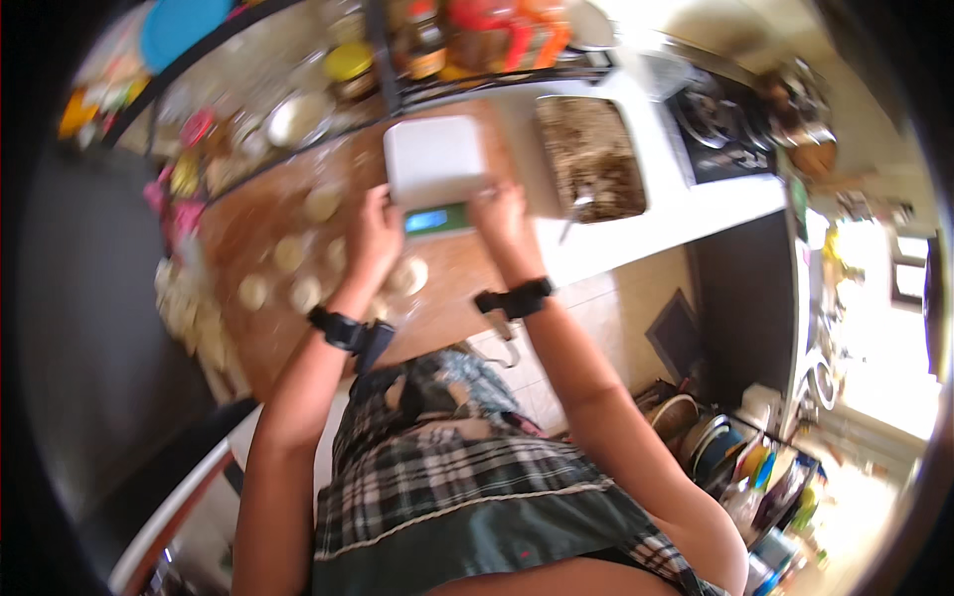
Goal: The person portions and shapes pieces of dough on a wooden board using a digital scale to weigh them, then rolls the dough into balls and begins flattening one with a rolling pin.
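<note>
A digital kitchen scale (435,162) with a white top and a lit display lies on a brown wooden board (455,287). My left hand (378,235) grips its left edge, and my right hand (501,212) grips its lower right corner. Several pale round dough balls (289,254) are on the board, left of and below the scale; my left hand partly hides some of them. Another dough ball (408,276) lies just right of my left wrist. Both wrists wear black straps. The picture is blurred.
Right of the board, a rectangular tray (645,195) holds a brown crumbly filling and a spoon (574,212). Behind stands a black metal rack (492,83) with jars and bottles. A black stove (723,141) is at the upper right, a dish rack (775,439) at the lower right.
</note>
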The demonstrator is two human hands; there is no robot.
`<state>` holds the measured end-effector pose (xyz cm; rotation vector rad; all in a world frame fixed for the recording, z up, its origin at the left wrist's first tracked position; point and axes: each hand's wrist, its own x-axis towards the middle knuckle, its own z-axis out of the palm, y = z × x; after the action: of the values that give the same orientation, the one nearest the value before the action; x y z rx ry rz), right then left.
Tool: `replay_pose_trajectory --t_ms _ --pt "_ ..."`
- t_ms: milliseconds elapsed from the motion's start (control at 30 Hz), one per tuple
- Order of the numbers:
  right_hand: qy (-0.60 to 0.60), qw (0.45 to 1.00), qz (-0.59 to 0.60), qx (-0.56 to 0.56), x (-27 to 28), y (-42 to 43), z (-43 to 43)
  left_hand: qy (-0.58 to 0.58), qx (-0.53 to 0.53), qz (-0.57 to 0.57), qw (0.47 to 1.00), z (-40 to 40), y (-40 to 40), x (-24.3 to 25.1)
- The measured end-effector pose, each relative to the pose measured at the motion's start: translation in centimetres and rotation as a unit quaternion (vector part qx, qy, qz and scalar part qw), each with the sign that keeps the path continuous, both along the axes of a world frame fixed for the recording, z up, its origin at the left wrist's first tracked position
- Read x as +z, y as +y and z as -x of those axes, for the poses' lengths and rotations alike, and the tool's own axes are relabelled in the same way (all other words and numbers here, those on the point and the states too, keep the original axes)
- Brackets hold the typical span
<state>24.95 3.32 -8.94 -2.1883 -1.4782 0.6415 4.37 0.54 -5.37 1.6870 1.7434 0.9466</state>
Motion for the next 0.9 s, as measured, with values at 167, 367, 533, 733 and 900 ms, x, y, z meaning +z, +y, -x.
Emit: replay_pose_trajectory --t_ms 167,367,533,733,900 --pt "0.141 0.984 0.017 -0.107 2.9 1.1 3.3 -0.211 0.058 0.243 0.945 0.1 4.1 -0.9" --pt "0.151 0.975 -0.139 0.08 10.3 -0.7 3.2 -0.023 -0.072 0.184 0.98 2.8 3.2 -0.7" --pt "0.13 0.961 -0.229 0.083 13.9 -1.6 3.1 -0.024 -0.153 -0.178 0.972 -3.7 -2.0 6.1" --pt "0.124 0.962 -0.24 0.035 15.1 -1.5 0.8 0.016 -0.073 -0.219 0.973 -4.2 0.2 7.6" --pt "0.293 0.941 -0.171 0.017 16.9 -1.7 -1.5 0.121 -0.014 -0.066 0.99 3.0 3.8 -1.8"
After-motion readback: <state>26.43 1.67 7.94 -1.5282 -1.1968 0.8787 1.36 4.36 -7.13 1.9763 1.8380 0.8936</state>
